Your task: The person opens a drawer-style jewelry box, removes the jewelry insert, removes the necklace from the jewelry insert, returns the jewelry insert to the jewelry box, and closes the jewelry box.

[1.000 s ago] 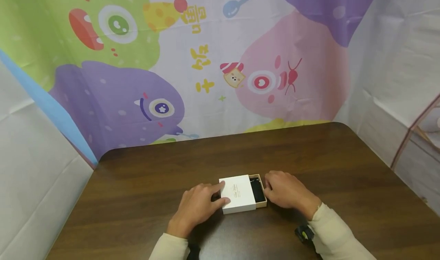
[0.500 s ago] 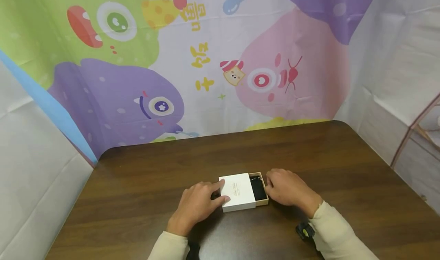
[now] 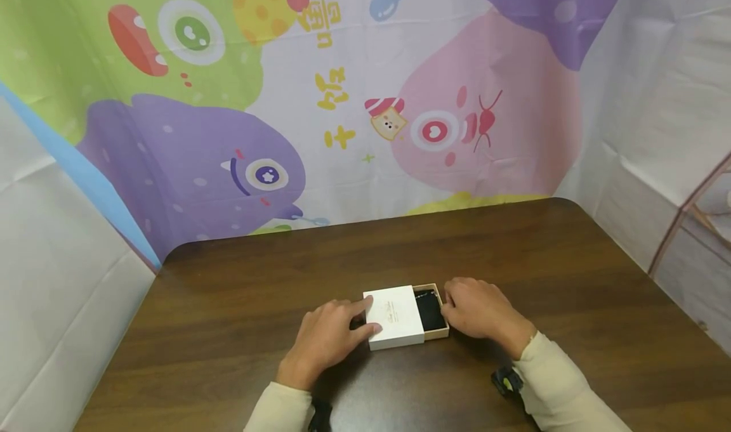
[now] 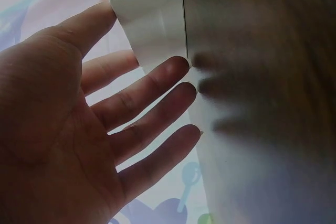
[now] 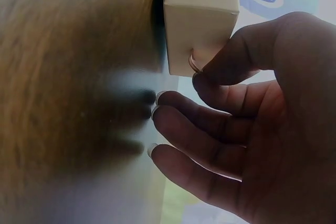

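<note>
A white drawer-style gift box lies on the brown table, its white sleeve (image 3: 394,321) printed with small gold lettering. The left hand (image 3: 325,337) holds the sleeve's left end between thumb and index finger; its other fingers extend toward the tabletop. From the right end the tan inner drawer (image 3: 437,333) sticks partway out. Inside it is a black insert (image 3: 431,313) with a thin silvery chain (image 3: 425,295) near the far edge. In the right wrist view, the right hand (image 5: 262,114) pinches a small loop-shaped pull tab (image 5: 195,61) on the drawer's end with thumb and index finger.
The wooden table (image 3: 257,280) has rounded far corners. Behind it hangs a cartoon-printed cloth (image 3: 354,184), with pale sheets at both sides. Dark wrist devices (image 3: 506,381) sit at the sleeves.
The right hand has moved slightly right, drawing the inner drawer further out, so more of the black insert shows. The left hand stays on the sleeve.
</note>
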Demonstrator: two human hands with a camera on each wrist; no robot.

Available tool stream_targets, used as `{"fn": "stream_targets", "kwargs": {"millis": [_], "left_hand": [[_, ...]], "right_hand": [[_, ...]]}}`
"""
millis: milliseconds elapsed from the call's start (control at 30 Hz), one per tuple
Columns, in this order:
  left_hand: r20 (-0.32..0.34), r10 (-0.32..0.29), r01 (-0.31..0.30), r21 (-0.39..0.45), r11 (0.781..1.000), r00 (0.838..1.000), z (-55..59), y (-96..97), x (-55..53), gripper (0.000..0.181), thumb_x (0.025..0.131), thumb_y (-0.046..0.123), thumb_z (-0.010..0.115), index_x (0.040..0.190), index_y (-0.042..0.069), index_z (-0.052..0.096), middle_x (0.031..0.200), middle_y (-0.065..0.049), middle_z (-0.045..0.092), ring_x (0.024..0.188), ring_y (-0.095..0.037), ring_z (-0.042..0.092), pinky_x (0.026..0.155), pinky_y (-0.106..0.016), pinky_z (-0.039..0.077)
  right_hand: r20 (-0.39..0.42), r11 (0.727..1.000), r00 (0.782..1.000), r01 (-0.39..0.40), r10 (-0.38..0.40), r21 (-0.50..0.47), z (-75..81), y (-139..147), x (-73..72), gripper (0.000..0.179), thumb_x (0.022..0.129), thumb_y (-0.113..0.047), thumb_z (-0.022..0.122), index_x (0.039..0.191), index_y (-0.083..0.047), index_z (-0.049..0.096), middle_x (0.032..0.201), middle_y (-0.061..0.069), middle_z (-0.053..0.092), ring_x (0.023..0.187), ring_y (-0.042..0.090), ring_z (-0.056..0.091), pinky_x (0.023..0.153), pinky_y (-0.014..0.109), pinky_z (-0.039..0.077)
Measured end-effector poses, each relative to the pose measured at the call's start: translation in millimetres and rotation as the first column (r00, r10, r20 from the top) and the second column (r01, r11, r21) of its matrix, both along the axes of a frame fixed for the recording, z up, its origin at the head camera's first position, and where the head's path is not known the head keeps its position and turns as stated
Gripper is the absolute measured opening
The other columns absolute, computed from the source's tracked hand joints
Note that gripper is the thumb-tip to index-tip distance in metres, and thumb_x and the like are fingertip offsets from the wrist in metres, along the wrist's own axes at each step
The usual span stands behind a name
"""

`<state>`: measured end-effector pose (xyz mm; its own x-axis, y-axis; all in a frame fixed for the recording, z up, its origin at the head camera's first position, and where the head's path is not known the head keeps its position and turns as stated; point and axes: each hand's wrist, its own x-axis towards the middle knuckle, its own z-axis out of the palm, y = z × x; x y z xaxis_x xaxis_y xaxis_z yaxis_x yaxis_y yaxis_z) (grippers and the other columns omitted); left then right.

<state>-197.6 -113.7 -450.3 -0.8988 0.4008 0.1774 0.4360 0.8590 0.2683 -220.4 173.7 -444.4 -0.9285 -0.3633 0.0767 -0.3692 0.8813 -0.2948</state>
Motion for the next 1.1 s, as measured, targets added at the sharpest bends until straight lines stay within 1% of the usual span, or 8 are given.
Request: {"fn": "stream_targets", "kwargs": {"millis": [267,533,767,967,1100], "left_hand": [[0.019,0.007,-0.007,-0.006,1.000,1.000,-0.6,0.4,0.6,0.054,0.090,0.055,0.069,0.134,0.024,0.067,0.107,-0.003,0.073,0.095,-0.024,0.068,0.068,-0.044,0.052],[-0.003,-0.001,0.001,0.001,1.000,1.000,0.7,0.5,1.9,0.054,0.089,0.054,0.070,0.134,0.024,0.068,0.106,-0.003,0.073,0.095,-0.024,0.069,0.067,-0.045,0.052],[-0.015,-0.010,0.010,0.008,1.000,1.000,1.5,0.2,1.5,0.052,0.089,0.051,0.071,0.133,0.023,0.068,0.105,-0.002,0.074,0.095,-0.024,0.069,0.066,-0.045,0.052],[-0.004,-0.011,0.011,0.010,1.000,1.000,2.3,0.6,1.7,0.052,0.090,0.051,0.071,0.134,0.023,0.068,0.108,-0.003,0.073,0.097,-0.025,0.069,0.068,-0.046,0.053],[0.002,-0.010,0.010,0.012,1.000,1.000,3.1,0.9,2.1,0.052,0.089,0.050,0.072,0.134,0.023,0.067,0.108,-0.003,0.073,0.098,-0.025,0.069,0.068,-0.046,0.052]], "right_hand": [[0.008,0.999,0.999,0.035,-0.035,0.034,-1.2,0.8,-0.7,0.021,0.088,-0.019,0.059,0.069,-0.016,0.051,0.068,-0.004,0.047,0.059,0.015,0.045,0.051,0.035,0.037],[0.019,0.997,0.998,0.065,-0.066,0.037,-0.1,1.9,-0.7,0.023,0.088,-0.020,0.058,0.067,-0.017,0.049,0.067,-0.003,0.047,0.058,0.016,0.045,0.052,0.036,0.036],[0.021,0.996,0.997,0.078,-0.079,0.035,1.0,1.7,-1.6,0.025,0.089,-0.022,0.058,0.066,-0.017,0.049,0.066,-0.002,0.047,0.058,0.017,0.045,0.052,0.037,0.037],[0.027,0.996,0.996,0.086,-0.087,0.036,0.8,2.8,-2.2,0.026,0.089,-0.023,0.058,0.066,-0.016,0.049,0.066,-0.001,0.047,0.058,0.017,0.044,0.051,0.037,0.036],[0.033,0.996,0.996,0.084,-0.086,0.036,1.3,4.1,-2.4,0.023,0.090,-0.023,0.057,0.069,-0.016,0.051,0.067,-0.001,0.048,0.058,0.017,0.045,0.051,0.037,0.037]]}}
